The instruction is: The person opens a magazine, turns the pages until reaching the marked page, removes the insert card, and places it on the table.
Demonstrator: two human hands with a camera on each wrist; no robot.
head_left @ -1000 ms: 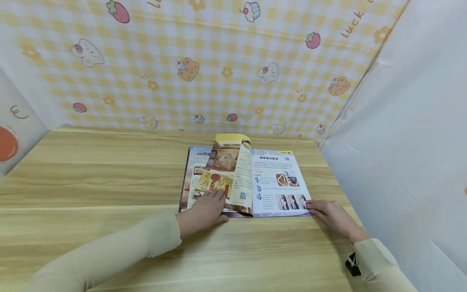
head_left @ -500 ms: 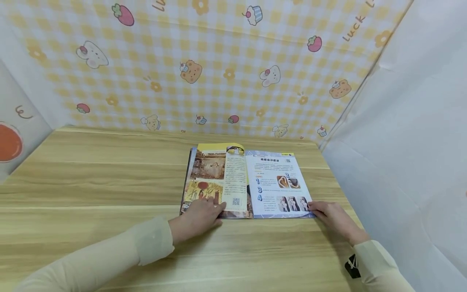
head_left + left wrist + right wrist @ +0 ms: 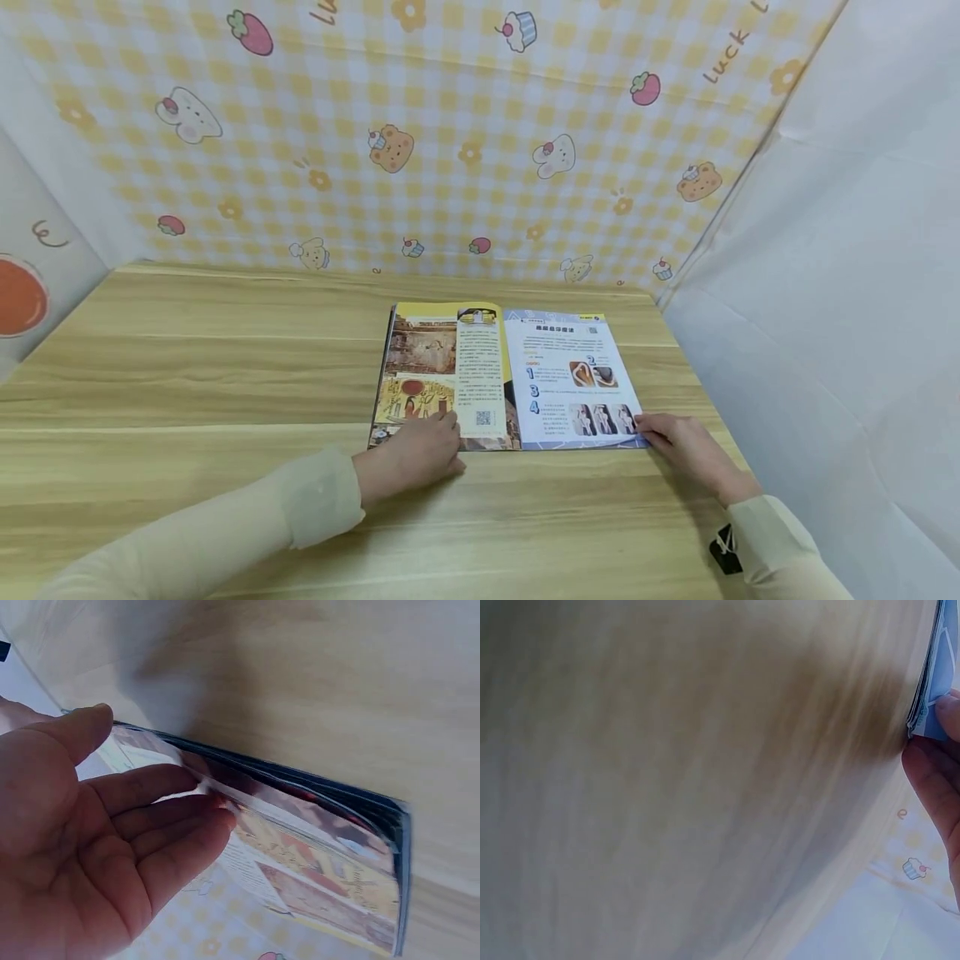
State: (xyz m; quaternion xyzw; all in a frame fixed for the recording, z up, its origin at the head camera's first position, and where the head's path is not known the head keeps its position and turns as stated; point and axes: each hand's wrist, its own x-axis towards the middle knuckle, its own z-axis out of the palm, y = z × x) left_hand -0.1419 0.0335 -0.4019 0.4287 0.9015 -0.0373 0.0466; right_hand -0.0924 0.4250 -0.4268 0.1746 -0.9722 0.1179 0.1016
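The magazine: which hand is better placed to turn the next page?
Probably the right hand: its fingertips touch the near right corner of the magazine, where page edges are free. The left hand lies flat on the left page.

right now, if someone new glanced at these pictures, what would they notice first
An open magazine lies flat on the wooden table, toward the far right. The left hand presses straight fingers on its left page, while the right hand touches the near right corner. Behind it stands a yellow checked backdrop with cartoon bears, rabbits and strawberries.
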